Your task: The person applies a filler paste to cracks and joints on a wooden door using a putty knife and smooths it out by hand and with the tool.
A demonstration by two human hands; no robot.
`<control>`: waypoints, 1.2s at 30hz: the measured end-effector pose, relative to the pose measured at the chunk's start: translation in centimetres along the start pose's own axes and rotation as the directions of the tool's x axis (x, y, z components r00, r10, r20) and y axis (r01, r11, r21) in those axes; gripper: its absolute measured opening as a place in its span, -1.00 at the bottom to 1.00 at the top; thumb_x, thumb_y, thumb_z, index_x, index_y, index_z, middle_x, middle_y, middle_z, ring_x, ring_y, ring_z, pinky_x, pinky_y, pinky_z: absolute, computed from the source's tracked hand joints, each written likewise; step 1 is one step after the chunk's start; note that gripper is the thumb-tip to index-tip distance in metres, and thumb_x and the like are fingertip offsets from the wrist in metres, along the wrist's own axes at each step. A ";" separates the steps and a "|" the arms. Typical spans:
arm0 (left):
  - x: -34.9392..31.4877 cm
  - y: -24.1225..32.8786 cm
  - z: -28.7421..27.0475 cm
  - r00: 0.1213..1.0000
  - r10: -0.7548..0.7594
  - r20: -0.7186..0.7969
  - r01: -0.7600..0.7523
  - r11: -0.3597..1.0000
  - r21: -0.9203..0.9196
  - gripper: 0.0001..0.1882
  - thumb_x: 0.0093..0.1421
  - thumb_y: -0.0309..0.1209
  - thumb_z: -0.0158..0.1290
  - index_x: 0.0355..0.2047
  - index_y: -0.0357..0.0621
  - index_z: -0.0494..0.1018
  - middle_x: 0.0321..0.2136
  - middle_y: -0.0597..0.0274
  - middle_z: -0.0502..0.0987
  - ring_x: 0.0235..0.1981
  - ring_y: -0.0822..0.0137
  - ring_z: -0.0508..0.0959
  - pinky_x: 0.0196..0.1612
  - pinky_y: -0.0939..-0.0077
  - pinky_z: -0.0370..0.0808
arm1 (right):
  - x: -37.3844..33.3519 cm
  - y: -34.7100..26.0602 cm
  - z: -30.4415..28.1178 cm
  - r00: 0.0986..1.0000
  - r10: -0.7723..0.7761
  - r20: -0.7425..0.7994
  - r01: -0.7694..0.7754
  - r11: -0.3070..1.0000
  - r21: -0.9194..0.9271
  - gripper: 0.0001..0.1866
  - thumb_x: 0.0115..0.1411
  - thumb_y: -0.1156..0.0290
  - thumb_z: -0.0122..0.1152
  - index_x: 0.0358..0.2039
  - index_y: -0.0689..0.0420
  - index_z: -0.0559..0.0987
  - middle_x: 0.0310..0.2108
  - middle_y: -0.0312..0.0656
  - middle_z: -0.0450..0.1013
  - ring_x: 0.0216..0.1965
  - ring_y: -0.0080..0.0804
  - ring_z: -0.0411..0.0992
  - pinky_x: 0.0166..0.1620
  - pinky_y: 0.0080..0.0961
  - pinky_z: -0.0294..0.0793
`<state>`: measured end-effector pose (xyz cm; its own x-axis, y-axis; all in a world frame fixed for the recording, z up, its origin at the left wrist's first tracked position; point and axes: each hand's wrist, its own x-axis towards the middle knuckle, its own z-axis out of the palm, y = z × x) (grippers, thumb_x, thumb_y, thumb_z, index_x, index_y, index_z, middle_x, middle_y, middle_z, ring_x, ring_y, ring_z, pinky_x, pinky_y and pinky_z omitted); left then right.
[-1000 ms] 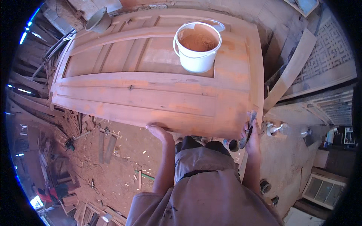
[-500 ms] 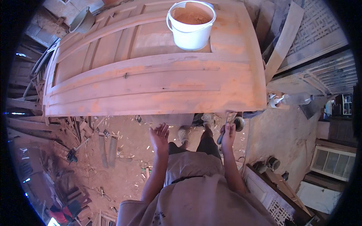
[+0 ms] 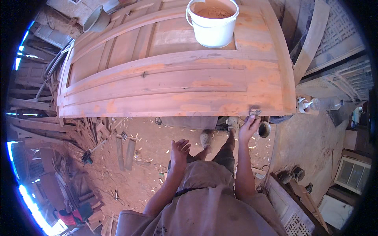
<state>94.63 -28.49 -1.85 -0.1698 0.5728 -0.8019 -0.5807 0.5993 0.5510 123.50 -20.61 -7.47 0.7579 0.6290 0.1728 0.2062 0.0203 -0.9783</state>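
Observation:
A panelled wooden door (image 3: 165,84) lies flat in front of me, with orange-brown filler smeared in patches over its frame. My right hand (image 3: 249,128) is closed around a putty knife (image 3: 255,112), whose short, wide blade meets the door's near edge towards the right. The knife's handle is mostly hidden by my fingers. My left hand (image 3: 180,153) hangs below the near edge, palm up with fingers apart, holding nothing. On the door's far right part stands a white bucket (image 3: 214,29) with reddish-brown powder or paste inside.
A grey bowl (image 3: 93,19) sits by the door's far left corner. To the right are a clear plastic bottle (image 3: 325,104) and a round dark tin (image 3: 264,129). Wood scraps (image 3: 92,137) litter the floor at left; a carved panel (image 3: 289,202) leans at lower right.
My right hand has moved up and forward, bringing the putty knife's blade onto the door's near edge. My left hand has lowered slightly and stays open. The whole view has shifted a little.

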 end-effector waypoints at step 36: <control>0.0 -1.4 0.2 0.996 -0.025 0.090 0.031 0.998 -0.060 -0.43 0.44 0.11 -0.31 -0.05 -0.13 0.41 -0.11 0.13 0.58 -0.20 0.25 0.54 -0.12 0.39 0.43 | 0.0 2.8 -2.0 0.987 0.079 0.136 -0.067 0.993 -0.097 -0.62 0.45 0.18 -0.13 -0.25 0.29 0.42 -0.51 -0.16 0.35 -0.45 -0.36 0.32 -0.32 -0.32 0.34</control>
<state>95.64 -29.21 -2.58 -0.0827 0.6054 -0.7916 -0.6322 0.5822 0.5112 125.33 -22.12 -9.98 0.6805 0.7287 0.0773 0.2141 -0.0968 -0.9720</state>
